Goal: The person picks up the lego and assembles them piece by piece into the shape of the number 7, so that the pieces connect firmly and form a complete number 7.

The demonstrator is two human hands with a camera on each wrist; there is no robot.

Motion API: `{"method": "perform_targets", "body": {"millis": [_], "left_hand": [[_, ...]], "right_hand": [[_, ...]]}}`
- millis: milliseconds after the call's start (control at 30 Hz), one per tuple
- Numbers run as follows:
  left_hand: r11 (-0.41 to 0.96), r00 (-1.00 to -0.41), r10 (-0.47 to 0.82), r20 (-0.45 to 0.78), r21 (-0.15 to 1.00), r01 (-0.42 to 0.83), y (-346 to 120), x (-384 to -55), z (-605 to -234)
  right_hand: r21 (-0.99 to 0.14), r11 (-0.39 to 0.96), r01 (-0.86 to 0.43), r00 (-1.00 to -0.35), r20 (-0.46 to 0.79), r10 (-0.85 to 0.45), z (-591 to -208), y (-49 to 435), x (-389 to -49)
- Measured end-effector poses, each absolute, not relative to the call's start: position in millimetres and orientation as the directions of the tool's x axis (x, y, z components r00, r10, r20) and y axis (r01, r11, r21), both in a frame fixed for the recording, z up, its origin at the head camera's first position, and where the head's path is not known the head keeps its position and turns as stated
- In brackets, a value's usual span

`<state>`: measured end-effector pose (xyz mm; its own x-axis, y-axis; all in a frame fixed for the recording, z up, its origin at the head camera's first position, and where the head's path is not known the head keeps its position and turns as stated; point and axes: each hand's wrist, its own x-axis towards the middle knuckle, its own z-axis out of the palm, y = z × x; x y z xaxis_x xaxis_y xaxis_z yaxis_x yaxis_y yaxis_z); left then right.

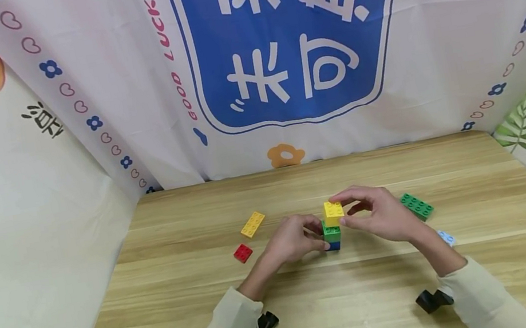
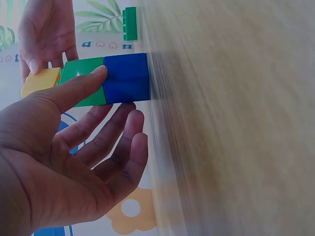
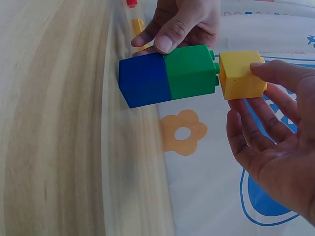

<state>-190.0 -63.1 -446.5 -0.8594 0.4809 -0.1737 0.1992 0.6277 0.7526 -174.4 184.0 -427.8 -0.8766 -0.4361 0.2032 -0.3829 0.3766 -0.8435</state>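
A blue brick (image 3: 145, 81) stands on the wooden table with a green brick (image 3: 191, 73) stacked on top of it. My left hand (image 1: 293, 239) holds this stack from the left, its thumb across the joint between the two bricks in the left wrist view. My right hand (image 1: 381, 212) pinches a yellow brick (image 1: 333, 212) between thumb and fingers, right above the green brick's studs. In the right wrist view a narrow gap shows between the yellow brick and those studs.
Left of the hands lie a flat orange-yellow brick (image 1: 253, 224) and a small red brick (image 1: 243, 253). A flat green brick (image 1: 417, 206) and a light blue brick (image 1: 446, 238) lie to the right, beside my right forearm. A printed cloth (image 1: 250, 148) hangs behind the table (image 1: 201, 296).
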Motion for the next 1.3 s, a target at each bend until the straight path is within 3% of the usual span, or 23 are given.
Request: {"method": "perform_targets", "body": {"millis": [1300], "left_hand": [[0.642,-0.865,0.472,-0.173,0.740,0.202,-62.1,-190.9,-448.7]], "right_hand": [[-0.844,0.383,-0.374,-0.863,0.166,-0.477,-431.1,182.0,-177.0]]}}
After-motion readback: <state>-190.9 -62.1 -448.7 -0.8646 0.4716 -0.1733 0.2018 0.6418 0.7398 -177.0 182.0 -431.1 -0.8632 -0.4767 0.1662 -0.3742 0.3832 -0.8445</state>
